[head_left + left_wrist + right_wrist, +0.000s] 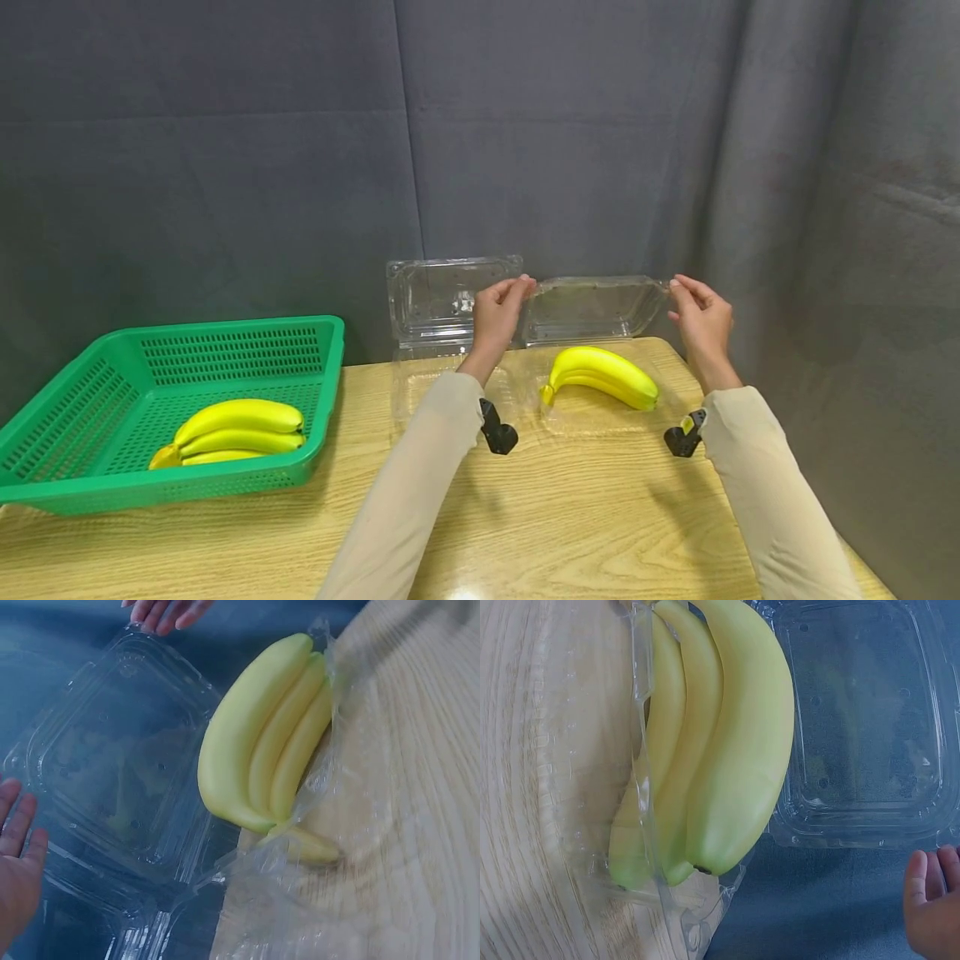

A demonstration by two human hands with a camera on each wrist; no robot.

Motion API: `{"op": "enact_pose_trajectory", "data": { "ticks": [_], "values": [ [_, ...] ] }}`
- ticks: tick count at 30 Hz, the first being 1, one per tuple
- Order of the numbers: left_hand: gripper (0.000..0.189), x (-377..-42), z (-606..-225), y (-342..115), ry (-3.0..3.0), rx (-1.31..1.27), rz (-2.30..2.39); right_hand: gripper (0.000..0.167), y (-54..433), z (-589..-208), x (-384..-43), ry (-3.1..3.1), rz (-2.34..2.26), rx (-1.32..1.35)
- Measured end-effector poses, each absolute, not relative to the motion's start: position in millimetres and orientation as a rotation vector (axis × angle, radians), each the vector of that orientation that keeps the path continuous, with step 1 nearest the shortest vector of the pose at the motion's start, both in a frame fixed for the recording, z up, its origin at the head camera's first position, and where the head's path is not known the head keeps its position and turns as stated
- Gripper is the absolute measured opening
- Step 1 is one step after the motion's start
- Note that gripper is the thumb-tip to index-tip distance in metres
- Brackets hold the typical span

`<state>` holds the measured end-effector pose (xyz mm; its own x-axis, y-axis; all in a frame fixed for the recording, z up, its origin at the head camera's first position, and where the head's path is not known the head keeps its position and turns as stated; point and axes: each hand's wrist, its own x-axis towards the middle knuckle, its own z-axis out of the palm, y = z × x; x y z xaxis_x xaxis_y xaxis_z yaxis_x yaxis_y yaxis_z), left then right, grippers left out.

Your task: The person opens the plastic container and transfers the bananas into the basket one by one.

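In the head view my left hand (497, 318) pinches the near-left corner of a raised clear plastic clamshell lid (592, 307). My right hand (702, 327) pinches the opposite corner of that lid. Hinged to it, the clear base (577, 429) lies flat on the table with a bunch of yellow bananas (603, 373) inside. Both wrist views show the bananas (255, 742) close up, their tips greenish, beside the tilted lid (862, 720). Where the fingers meet the plastic is only partly visible in the wrist views.
A second clear clamshell (453, 296) stands with its lid up, left of the first. On the left of the wooden table (540, 517), a green basket (333, 392) holds another bunch of bananas (236, 429). Behind hangs a grey curtain (300, 167).
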<state>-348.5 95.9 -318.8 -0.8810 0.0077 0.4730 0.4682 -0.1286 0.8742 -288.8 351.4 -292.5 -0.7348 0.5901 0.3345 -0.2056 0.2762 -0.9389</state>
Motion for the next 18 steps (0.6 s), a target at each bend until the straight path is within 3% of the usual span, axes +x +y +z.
{"op": "enact_pose_trajectory", "data": {
  "ticks": [6,18],
  "values": [
    [0.04,-347.2,-318.8,95.7,-1.718,-0.515,-2.259,0.038,349.3,-290.9,-288.8,-1.845,1.667,-0.309],
    [0.04,-348.4,-320.5,92.9,-1.73,-0.474,-2.372,0.046,349.3,-290.6,-288.4,-1.818,1.837,-0.196]
  ]
}}
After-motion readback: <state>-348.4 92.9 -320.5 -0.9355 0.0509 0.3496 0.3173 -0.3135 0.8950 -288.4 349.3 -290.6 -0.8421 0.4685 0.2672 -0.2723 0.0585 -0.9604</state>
